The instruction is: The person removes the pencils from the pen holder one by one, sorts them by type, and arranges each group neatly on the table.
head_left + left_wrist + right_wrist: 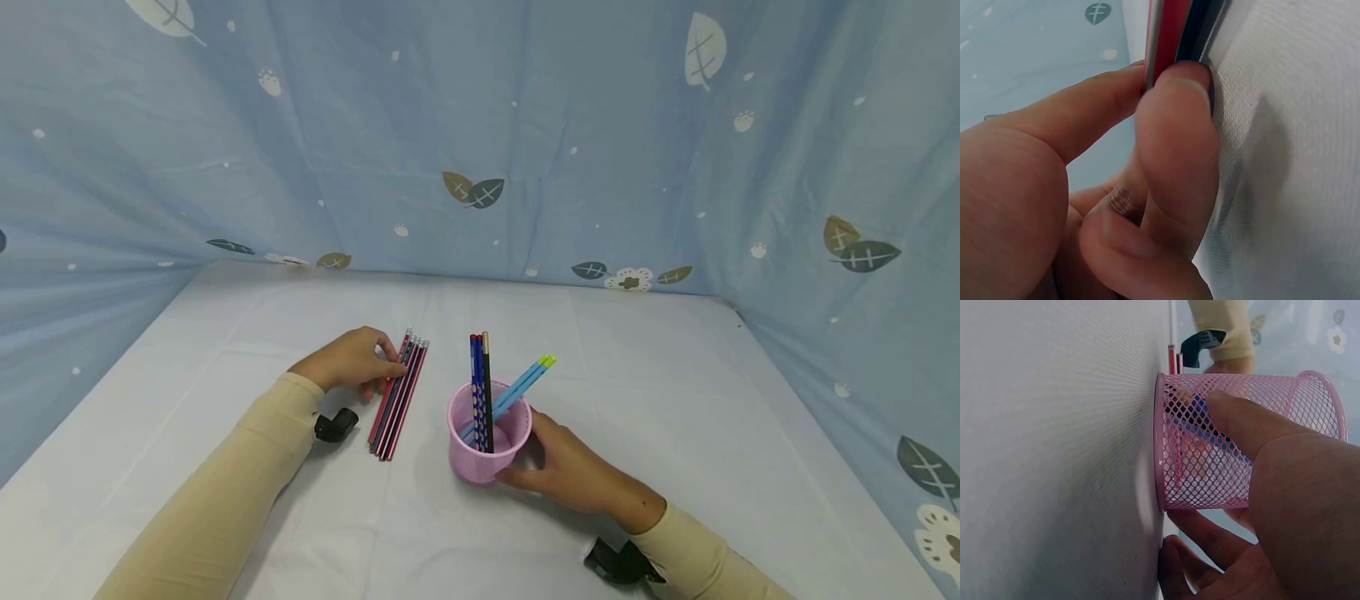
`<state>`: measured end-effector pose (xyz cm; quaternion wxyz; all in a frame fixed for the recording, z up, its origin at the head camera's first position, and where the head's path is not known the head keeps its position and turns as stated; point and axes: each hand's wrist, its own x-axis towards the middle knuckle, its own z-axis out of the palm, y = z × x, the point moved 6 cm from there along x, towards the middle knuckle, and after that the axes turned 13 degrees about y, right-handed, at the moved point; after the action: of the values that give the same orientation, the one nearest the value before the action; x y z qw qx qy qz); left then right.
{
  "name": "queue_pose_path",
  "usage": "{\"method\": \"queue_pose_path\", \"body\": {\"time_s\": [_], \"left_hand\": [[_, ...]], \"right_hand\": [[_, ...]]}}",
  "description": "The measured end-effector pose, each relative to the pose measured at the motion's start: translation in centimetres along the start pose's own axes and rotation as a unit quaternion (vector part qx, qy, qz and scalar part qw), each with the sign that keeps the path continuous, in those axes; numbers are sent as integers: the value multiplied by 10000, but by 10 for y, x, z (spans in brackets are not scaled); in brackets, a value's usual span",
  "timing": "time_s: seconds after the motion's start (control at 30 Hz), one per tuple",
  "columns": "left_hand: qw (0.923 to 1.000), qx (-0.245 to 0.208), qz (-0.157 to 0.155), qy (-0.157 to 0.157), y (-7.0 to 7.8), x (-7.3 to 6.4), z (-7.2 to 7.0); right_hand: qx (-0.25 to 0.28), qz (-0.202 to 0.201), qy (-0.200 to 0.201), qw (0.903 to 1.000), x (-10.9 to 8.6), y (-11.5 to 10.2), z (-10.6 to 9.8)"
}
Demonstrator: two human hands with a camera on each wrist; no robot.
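A row of red and dark striped pencils [397, 404] lies on the table, left of the cup. My left hand [352, 360] is over their upper part, thumb on one side and fingers on the other, pinching at the row's left edge. In the left wrist view, a red pencil [1168, 37] and a dark one run into the fingertips; how many are gripped cannot be told. My right hand [566, 467] holds a pink mesh pen cup [480, 471] from its right side. The cup stands upright with dark blue pencils [477, 392], a black pencil [488, 408] and light blue pencils [517, 390] leaning in it.
A white cloth [637, 358] covers the table. Behind and along the sides hangs a blue curtain [600, 150] printed with leaves. Black wrist cameras [337, 425] are strapped at both of my sleeves, close to the tabletop.
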<state>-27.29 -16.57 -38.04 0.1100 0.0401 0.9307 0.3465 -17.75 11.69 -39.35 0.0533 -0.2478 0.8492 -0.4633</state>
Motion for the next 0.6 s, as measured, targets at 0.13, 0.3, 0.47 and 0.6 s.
{"method": "queue_pose_path", "body": {"time_s": [0.13, 0.3, 0.47, 0.6], "left_hand": [[10000, -16, -90, 12, -1, 0, -1], [10000, -39, -64, 1, -2, 1, 0], [10000, -20, -54, -18, -2, 2, 0], [10000, -19, -63, -47, -2, 2, 0]], "right_hand": [[-1, 23, -10, 10000, 0, -1, 0], [7, 64, -17, 10000, -1, -1, 0], [1, 68, -12, 10000, 0, -1, 0], [-2, 9, 9, 10000, 0, -1, 0]]}}
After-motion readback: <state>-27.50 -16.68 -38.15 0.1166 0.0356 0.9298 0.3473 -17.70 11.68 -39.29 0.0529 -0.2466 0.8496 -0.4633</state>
